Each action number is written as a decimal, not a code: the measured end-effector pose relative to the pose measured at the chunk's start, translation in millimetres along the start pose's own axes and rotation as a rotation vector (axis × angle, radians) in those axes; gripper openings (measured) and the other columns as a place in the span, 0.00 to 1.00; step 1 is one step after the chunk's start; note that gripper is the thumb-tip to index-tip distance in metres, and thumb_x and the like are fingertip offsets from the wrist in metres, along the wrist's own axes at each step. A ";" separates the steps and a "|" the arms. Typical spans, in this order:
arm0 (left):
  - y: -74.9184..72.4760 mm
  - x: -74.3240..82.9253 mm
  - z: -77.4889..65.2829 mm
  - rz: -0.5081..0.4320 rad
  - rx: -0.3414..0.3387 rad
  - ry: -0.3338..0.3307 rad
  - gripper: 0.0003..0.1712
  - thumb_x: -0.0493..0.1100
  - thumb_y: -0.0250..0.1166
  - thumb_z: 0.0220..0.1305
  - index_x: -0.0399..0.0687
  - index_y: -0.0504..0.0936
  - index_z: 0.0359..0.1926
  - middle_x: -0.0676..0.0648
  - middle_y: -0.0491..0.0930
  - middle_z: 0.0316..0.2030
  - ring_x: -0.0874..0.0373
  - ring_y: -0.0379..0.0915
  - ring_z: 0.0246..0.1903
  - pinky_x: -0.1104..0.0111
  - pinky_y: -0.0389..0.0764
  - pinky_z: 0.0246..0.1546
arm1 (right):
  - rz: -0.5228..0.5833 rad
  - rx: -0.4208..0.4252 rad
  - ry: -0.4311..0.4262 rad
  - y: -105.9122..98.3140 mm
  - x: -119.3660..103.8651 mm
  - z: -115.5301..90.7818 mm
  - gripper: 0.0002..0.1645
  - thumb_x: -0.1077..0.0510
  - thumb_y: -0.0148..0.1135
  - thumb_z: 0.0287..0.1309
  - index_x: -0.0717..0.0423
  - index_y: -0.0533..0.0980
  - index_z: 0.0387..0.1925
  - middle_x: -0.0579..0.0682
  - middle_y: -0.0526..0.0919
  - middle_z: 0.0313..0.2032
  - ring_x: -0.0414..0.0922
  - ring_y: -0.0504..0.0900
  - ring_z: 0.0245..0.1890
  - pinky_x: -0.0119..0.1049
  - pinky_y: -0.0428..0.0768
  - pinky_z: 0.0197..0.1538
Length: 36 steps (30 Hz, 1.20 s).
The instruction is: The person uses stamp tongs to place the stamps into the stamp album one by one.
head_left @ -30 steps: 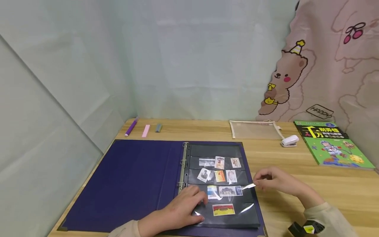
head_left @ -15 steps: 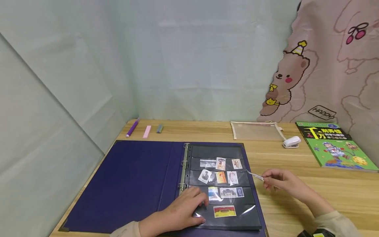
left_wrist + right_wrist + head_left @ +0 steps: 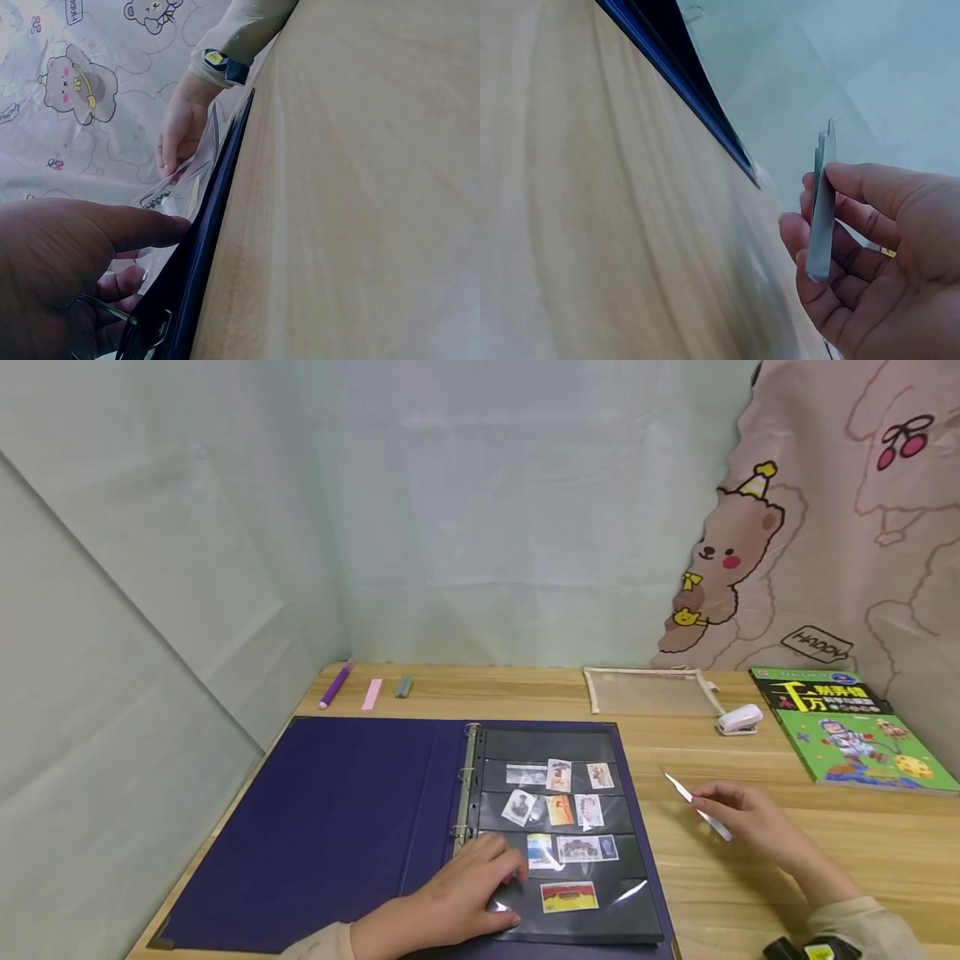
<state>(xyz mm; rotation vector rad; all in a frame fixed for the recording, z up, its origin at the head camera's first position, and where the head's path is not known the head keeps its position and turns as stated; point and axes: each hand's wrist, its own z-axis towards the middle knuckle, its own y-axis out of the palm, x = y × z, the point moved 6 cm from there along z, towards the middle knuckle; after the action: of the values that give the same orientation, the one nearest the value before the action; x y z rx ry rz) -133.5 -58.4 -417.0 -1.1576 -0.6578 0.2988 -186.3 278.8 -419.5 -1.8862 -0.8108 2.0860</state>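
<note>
A dark blue ring binder (image 3: 337, 827) lies open, a black page of clear pockets (image 3: 551, 746) at its right. Several stamps sit in the page's rows, among them a red and yellow stamp (image 3: 568, 897) low down and a tilted grey stamp (image 3: 518, 807). My left hand (image 3: 468, 881) rests on the page's lower left, beside the metal rings (image 3: 467, 772); its thumb lies along the page in the left wrist view. Right of the binder, above the table, my right hand (image 3: 750, 822) pinches metal tweezers (image 3: 822, 232) between thumb and fingers, with no stamp visible at the tips.
Along the back lie a purple pen (image 3: 335, 685), a pink strip (image 3: 372, 693), a small grey-green piece (image 3: 403, 686) and a mesh zip pouch (image 3: 652, 692). A white stapler (image 3: 738, 719) and a green book (image 3: 855, 735) are at the right. Wooden tabletop (image 3: 825, 835) shows around them.
My right hand has drawn the tweezers right, away from the page, and their angle has turned. The left hand has stayed on the page. The stamps look unmoved.
</note>
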 end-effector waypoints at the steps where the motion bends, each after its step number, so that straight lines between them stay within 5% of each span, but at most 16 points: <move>1: -0.1 -0.1 -0.2 -0.001 0.000 -0.001 0.21 0.54 0.69 0.45 0.61 0.68 0.38 0.61 0.64 0.32 0.69 0.57 0.35 0.76 0.62 0.38 | -0.021 0.021 0.010 -3.0 1.1 -0.3 0.16 0.59 0.50 0.61 0.71 0.71 0.42 0.38 0.77 0.26 0.33 0.73 0.24 0.30 0.72 0.24; 9: -1.8 -0.2 -1.3 0.004 0.012 -0.014 0.21 0.54 0.69 0.44 0.61 0.68 0.38 0.62 0.63 0.31 0.70 0.57 0.35 0.75 0.62 0.39 | -0.170 0.125 0.129 -28.5 11.9 -2.8 0.21 0.53 0.51 0.61 0.68 0.72 0.46 0.41 0.81 0.31 0.29 0.74 0.29 0.29 0.73 0.30; 28: -0.4 -0.8 -0.4 0.000 0.015 0.002 0.21 0.54 0.69 0.44 0.61 0.69 0.38 0.61 0.64 0.31 0.70 0.57 0.35 0.76 0.62 0.38 | -0.456 0.330 0.139 -72.3 43.4 -22.7 0.17 0.51 0.55 0.58 0.59 0.77 0.42 0.34 0.79 0.28 0.21 0.67 0.27 0.23 0.66 0.28; 32: 0.1 -2.3 -0.1 0.000 0.006 -0.001 0.21 0.54 0.69 0.44 0.61 0.69 0.38 0.61 0.64 0.31 0.70 0.57 0.35 0.77 0.62 0.38 | -0.504 0.357 0.126 -76.2 44.7 -23.8 0.15 0.52 0.57 0.57 0.58 0.79 0.39 0.39 0.81 0.29 0.19 0.65 0.27 0.23 0.65 0.28; 36: 0.0 -3.1 0.2 -0.007 -0.008 -0.002 0.20 0.55 0.68 0.46 0.61 0.70 0.39 0.61 0.63 0.30 0.70 0.56 0.34 0.78 0.61 0.36 | -0.521 0.368 0.130 -77.8 46.8 -25.2 0.15 0.51 0.57 0.56 0.59 0.79 0.37 0.55 0.83 0.33 0.14 0.61 0.29 0.25 0.65 0.31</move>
<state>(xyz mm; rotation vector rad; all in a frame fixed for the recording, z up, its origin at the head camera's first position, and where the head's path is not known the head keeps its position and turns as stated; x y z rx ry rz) -136.1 -59.9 -418.0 -1.1626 -0.6658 0.2917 -184.9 373.0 -418.9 -1.4124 -0.7284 1.6395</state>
